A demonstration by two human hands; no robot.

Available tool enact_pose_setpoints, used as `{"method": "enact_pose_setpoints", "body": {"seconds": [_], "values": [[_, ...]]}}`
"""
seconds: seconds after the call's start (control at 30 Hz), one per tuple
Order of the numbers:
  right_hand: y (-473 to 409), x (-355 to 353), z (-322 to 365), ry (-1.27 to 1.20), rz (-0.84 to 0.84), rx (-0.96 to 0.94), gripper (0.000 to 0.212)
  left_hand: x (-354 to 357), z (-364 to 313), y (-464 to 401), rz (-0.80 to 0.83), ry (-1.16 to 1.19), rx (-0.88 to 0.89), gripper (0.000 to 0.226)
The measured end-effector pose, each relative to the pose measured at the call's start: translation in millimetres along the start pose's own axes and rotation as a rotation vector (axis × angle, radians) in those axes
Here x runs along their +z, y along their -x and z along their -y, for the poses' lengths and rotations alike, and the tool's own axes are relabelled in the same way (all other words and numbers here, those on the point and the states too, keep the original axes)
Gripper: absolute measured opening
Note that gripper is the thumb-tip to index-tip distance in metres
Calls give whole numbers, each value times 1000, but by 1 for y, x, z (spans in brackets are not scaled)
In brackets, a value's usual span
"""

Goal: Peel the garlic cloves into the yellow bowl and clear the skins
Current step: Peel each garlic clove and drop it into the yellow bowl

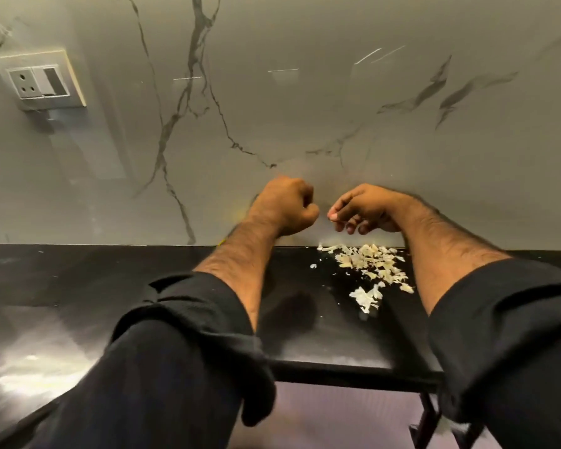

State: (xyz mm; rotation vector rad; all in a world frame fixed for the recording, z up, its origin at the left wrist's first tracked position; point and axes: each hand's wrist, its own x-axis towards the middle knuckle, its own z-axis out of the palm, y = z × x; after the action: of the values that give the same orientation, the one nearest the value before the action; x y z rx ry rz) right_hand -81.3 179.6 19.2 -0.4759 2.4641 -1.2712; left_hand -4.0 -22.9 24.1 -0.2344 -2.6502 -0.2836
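A grey marble-veined wall (305, 108) is seen behind a glossy black counter (78, 286), and a white socket plate (39, 80) is mounted on the wall at upper left. Both arms are raised above the counter's back edge, with black sleeves (182, 335) rolled to the forearms.

The left hand (284, 205) is held in front of the wall, its fingers curled tightly into a fist; whether anything is enclosed in that grip cannot be told, since the palm is turned away from the camera. The right hand (363, 209) is held just beside it, slightly apart, with its fingers bent downward and loosely curled. A small pale speck is seen at the tip of its forefinger, possibly a fingernail or a scrap of garlic; the picture is too blurred there for this to be settled, so the state of that grip cannot be told either.

A scattered heap of pale garlic skins (370, 264) is spread on the counter below the right hand, against the foot of the wall. A larger white piece (365, 298) lies nearer the camera, and a few loose flakes (313, 266) are strewn to the left of the heap.

A thin yellow sliver (221, 242) is glimpsed at the counter's back edge, just left of the left forearm, and cannot be identified.
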Motion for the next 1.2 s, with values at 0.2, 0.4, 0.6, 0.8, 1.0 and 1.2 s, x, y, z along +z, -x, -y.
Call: {"method": "enact_pose_setpoints", "body": {"seconds": [0.2, 0.4, 0.6, 0.8, 1.0, 1.2], "values": [[39, -34, -54, 226, -109, 16, 10, 52, -43, 4, 24, 184, 55, 9], [51, -29, -83, 517, -354, -192, 3, 68, -33, 2, 46, 105, 74, 10], [28, -14, -97, 787, -336, -263, 19, 99, -39, -5, -6, 211, 66, 30], [15, -13, -102, 952, -235, -187, 30, 105, -30, -8, 29, 341, 42, 32], [22, -14, -101, 945, -200, -238, 15, 93, -36, -15, 90, 425, -9, 32], [35, -19, -95, 670, -282, -255, 12, 93, -38, -23, 123, 566, -98, 28]]}}
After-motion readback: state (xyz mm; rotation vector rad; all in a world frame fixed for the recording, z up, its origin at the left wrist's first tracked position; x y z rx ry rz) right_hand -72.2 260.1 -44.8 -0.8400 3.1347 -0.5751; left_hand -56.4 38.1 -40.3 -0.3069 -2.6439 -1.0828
